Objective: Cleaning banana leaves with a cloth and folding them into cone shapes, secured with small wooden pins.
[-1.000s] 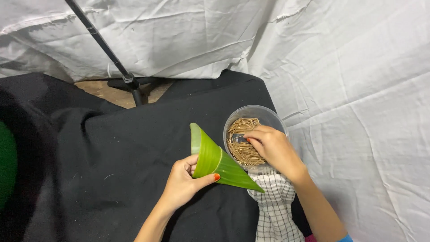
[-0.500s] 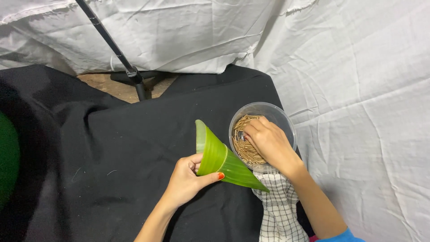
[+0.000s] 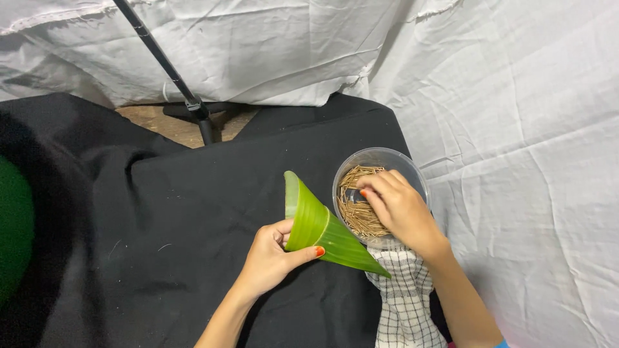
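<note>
The left hand [image 3: 271, 258] grips a green leaf cone [image 3: 322, 229], thumb pressed across the front of it and the fingers curled behind. The cone is a rolled, glossy leaf with a paler stripe running along the overlap; its wide open mouth points up and away from the person, and its sharp tip points down to the right, ending over a checked cloth [image 3: 403, 303]. It is held above the table, not resting on it.

The right hand [image 3: 396, 209] reaches into a clear round plastic container [image 3: 387, 158] just to the right of the cone. Its fingers are bent down together onto a heap of thin tan wooden sticks [image 3: 358, 212] that covers the container's bottom; whether any stick is pinched between them cannot be told, since the fingertips hide the contact. The container sits at the right edge of the table, its near side touching the white cloth with the dark grid.

The table [image 3: 193, 212] is draped in wrinkled black fabric. Crumpled white sheeting [image 3: 516, 129] hangs behind and to the right. A black stand pole [image 3: 164, 67] slants down to a foot on a patch of brown floor. A blurred green shape [image 3: 13, 232] shows at the left edge.

Both forearms enter from the bottom edge, the left rising from the middle, the right angling in from the lower right with the wrist bent over the container's rim.
</note>
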